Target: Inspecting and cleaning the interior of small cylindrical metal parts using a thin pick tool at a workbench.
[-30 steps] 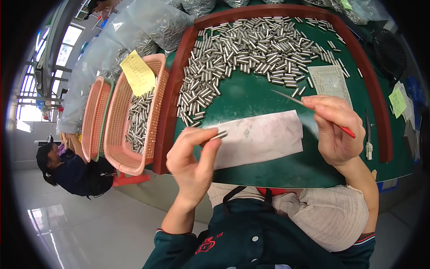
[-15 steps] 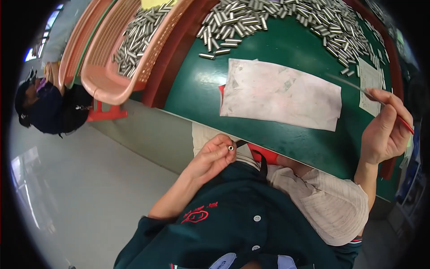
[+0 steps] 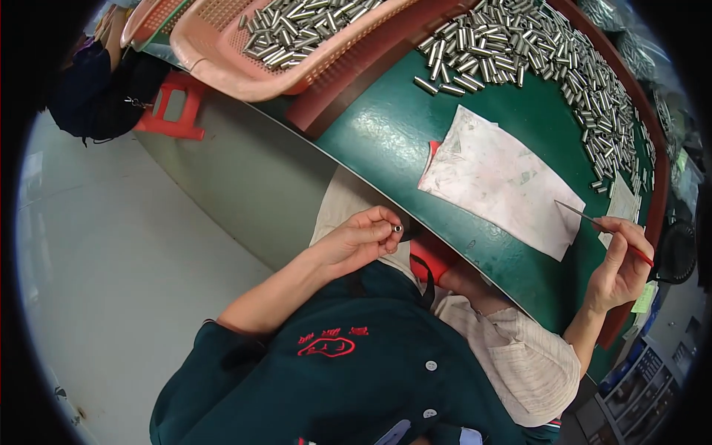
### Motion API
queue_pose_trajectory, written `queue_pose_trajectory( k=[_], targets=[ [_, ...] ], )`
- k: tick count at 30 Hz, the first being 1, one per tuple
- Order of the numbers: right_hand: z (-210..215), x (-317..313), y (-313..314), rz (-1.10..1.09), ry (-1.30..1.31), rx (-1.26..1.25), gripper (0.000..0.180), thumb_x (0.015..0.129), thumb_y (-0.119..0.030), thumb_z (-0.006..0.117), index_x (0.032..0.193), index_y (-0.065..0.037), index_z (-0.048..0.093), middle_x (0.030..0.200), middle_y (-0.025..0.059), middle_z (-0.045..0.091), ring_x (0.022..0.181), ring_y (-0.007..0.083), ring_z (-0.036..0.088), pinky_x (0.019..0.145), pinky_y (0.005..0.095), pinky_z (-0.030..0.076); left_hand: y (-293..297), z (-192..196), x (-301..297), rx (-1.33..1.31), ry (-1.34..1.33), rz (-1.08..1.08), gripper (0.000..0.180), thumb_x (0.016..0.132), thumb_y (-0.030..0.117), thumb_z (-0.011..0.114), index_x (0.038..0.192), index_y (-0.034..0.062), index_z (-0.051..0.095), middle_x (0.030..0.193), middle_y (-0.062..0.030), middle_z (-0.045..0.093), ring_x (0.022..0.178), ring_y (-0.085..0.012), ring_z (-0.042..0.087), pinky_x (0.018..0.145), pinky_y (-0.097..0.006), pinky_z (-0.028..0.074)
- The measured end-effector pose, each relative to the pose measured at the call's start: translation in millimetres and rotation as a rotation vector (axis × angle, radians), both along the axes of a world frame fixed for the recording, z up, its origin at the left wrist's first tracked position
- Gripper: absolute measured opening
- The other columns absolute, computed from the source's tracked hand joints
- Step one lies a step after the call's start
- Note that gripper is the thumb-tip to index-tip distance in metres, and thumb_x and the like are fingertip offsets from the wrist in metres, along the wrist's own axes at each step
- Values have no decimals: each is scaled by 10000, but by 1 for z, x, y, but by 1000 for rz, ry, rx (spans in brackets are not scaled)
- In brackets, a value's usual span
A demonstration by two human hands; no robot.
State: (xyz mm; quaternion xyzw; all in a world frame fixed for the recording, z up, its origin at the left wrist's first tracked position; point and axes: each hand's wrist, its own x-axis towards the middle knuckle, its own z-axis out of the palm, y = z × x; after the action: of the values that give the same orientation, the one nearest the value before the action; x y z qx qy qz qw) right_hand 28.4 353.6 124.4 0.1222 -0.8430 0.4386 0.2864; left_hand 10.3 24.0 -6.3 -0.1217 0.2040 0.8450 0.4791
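My left hand [image 3: 365, 239] is closed around a small metal tube [image 3: 397, 228], its hollow end facing up between thumb and fingers, by the table's near edge. At the right, my right hand [image 3: 621, 265] grips a thin red-handled metal tool [image 3: 577, 210]; whether it is a file or a scriber I cannot make out. Its slim tip points left, over the right part of a stained white cloth [image 3: 504, 174]. That cloth lies on the green tabletop [image 3: 371, 130], with a bit of red showing under its left edge.
Many metal tubes [image 3: 489, 52] are heaped at the table's far side. A pink plastic basket [image 3: 222, 70] with more tubes stands at the left, beside a dark red wooden rim [image 3: 326, 104]. A seated person [image 3: 104, 93] is at the far left near a red stool [image 3: 174, 111].
The view has turned, so the table and basket appear tilted and shifted. The tool's tip now appears over the cloth instead of beyond its right end. Both hands keep their grips.
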Motion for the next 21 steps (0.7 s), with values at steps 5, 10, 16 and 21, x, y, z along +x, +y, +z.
queue_pose_trajectory(
  k=[5, 10, 16, 21],
  targets=[
    [4, -1, 0, -1, 1, 3, 111, 863, 30, 463, 971, 55, 470, 814, 202, 576, 722, 241, 564, 621, 333, 523, 1, 15, -2, -30, 0, 2, 124, 847, 85, 561, 959, 47, 522, 869, -44, 536, 765, -132, 512, 714, -241, 428],
    [10, -2, -1, -69, 52, -8, 122, 816, 81, 502, 933, 49, 486, 787, 173, 595, 698, 220, 571, 620, 289, 477, 12, 115, -29, 18, 531, -326, 120, 831, 13, 563, 939, -39, 551, 922, -100, 552, 774, -131, 567, 672, -247, 481],
    [14, -14, -3, -81, 51, 50, 124, 724, 113, 570, 822, 42, 540, 712, 115, 618, 597, 188, 586, 521, 254, 457, 98, 185, -91, -192, 815, -204, 126, 818, -27, 531, 943, -33, 533, 846, -92, 559, 707, -129, 561, 610, -238, 464],
    [18, 3, 11, -132, 474, -4, 156, 823, 58, 486, 973, 30, 456, 833, 221, 594, 701, 298, 630, 642, 363, 540, 189, 164, -129, 90, 629, -310, 147, 874, 136, 535, 960, 16, 536, 760, -25, 530, 641, -86, 470, 618, -210, 386]
  ],
)
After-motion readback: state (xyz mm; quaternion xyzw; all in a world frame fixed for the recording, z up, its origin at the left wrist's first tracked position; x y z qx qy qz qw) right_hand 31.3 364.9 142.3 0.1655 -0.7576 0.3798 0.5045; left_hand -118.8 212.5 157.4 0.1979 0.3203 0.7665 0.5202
